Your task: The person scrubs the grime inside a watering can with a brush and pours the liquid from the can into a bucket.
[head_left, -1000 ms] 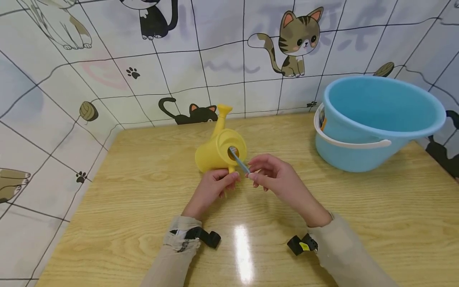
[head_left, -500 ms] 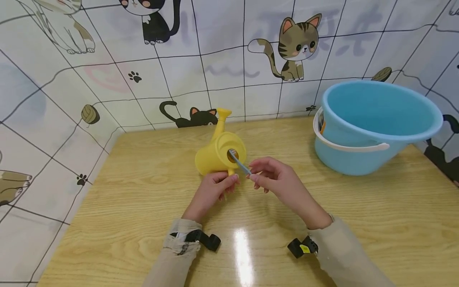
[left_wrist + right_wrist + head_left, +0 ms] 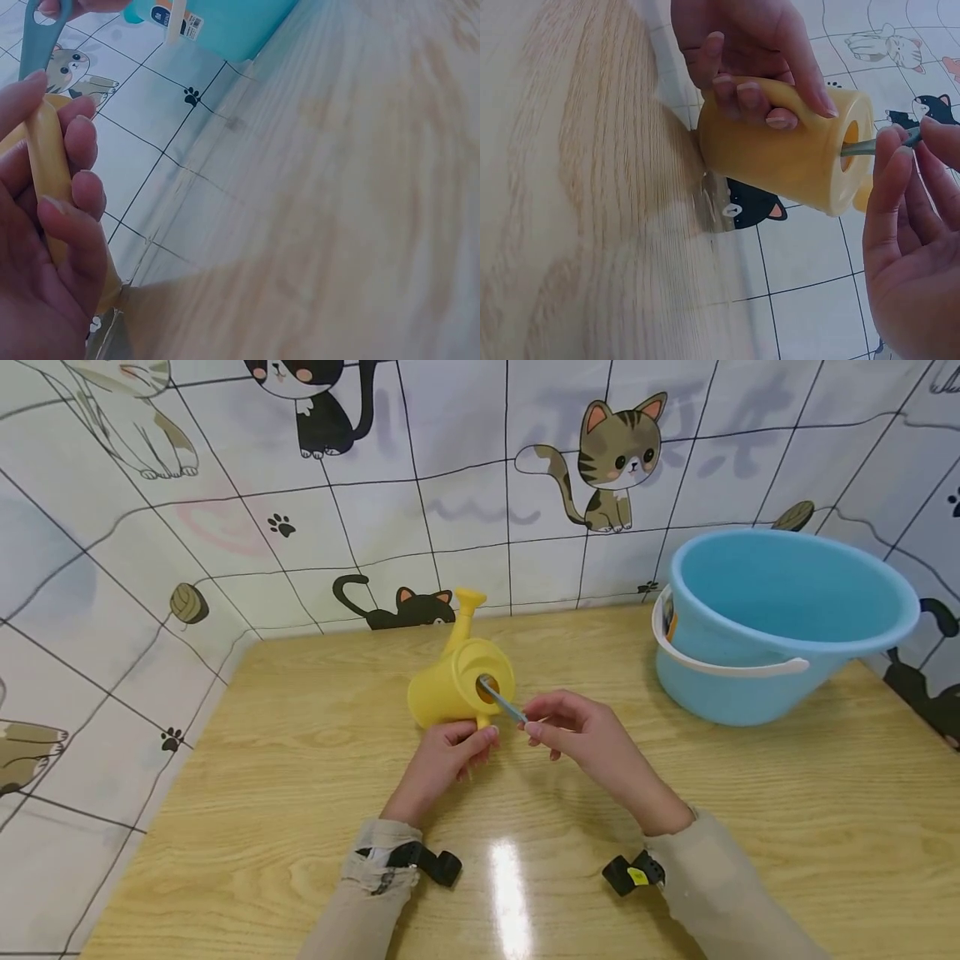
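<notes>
A yellow watering can (image 3: 442, 689) lies tipped on the wooden table, its round opening facing me and its spout pointing toward the wall. My left hand (image 3: 453, 752) grips the can's handle, with fingers curled around it in the left wrist view. Between thumb and fingertips, my right hand (image 3: 577, 731) pinches a slim grey-blue tool (image 3: 506, 702). The tool slants into the can's opening; its far end is partly hidden inside. An oval hole shows at the near end of the tool's handle (image 3: 34, 64) in the left wrist view.
A light blue bucket (image 3: 720, 689) with a white carrying handle (image 3: 738, 670) stands at the back right of the table (image 3: 300, 843). Behind and at the sides rises a white grid-lined wall covering (image 3: 465, 527) with printed cats. Each wrist wears a black camera strap.
The head view has tilted up slightly. Both hands keep their holds on the watering can and the tool, with only a small shift of the tool in the opening.
</notes>
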